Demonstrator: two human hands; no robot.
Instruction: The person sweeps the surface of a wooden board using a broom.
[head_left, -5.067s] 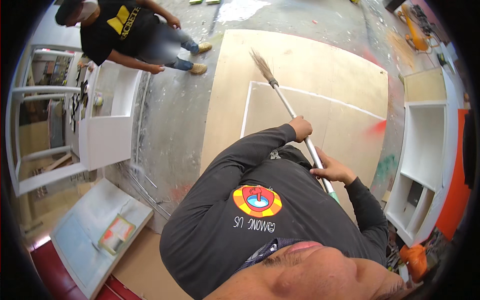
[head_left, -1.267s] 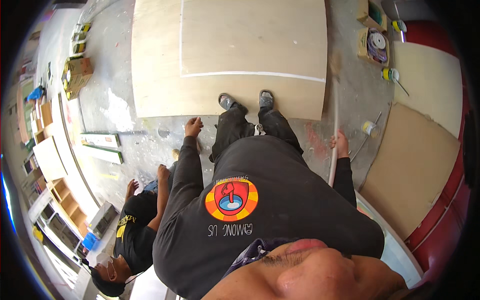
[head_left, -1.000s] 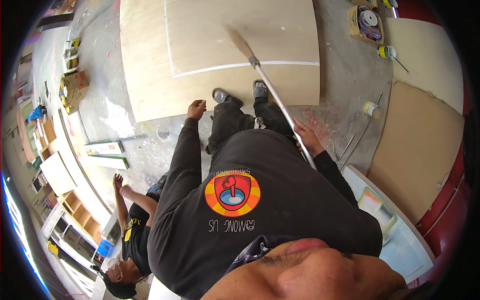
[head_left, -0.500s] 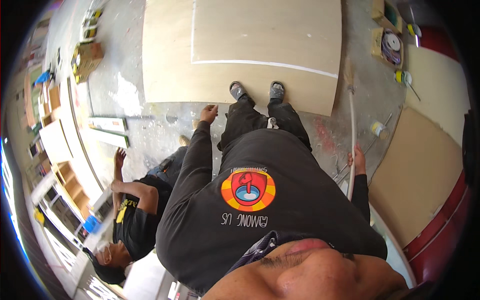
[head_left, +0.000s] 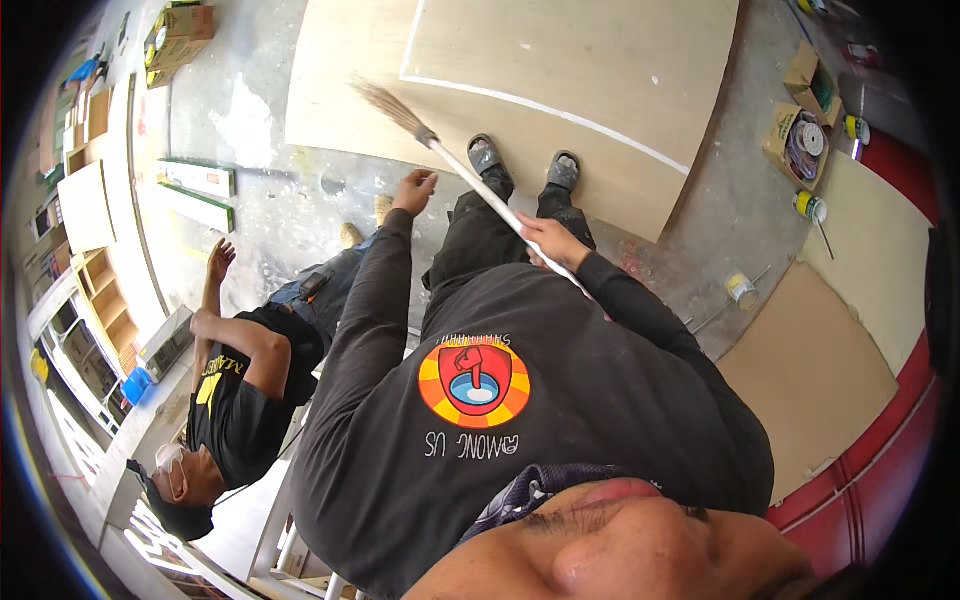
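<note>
A stick broom with a long white handle [head_left: 478, 184] slants across the front of my body. Its brown bristles [head_left: 388, 104] fan out over the far left part of the tan board [head_left: 340, 60]. My right hand [head_left: 555, 242] is wrapped round the handle, just in front of my dark top. Left of the handle, my left hand [head_left: 415, 190] hangs with its fingers loosely bent and nothing in them. It is close to the handle but apart from it. My sandalled feet stand at the board's near edge.
At left, a co-worker [head_left: 255, 360] in a black shirt stands close to my left arm. Cardboard boxes [head_left: 797, 145] and paint cans [head_left: 740, 290] sit on the floor at right. Long flat packages [head_left: 197, 193] lie at left. A brown sheet [head_left: 810, 370] leans or lies at right.
My right hand has brought the broom from my right side across to my front. Its bristles have swung left over the board. My left hand has stayed nearly in place.
</note>
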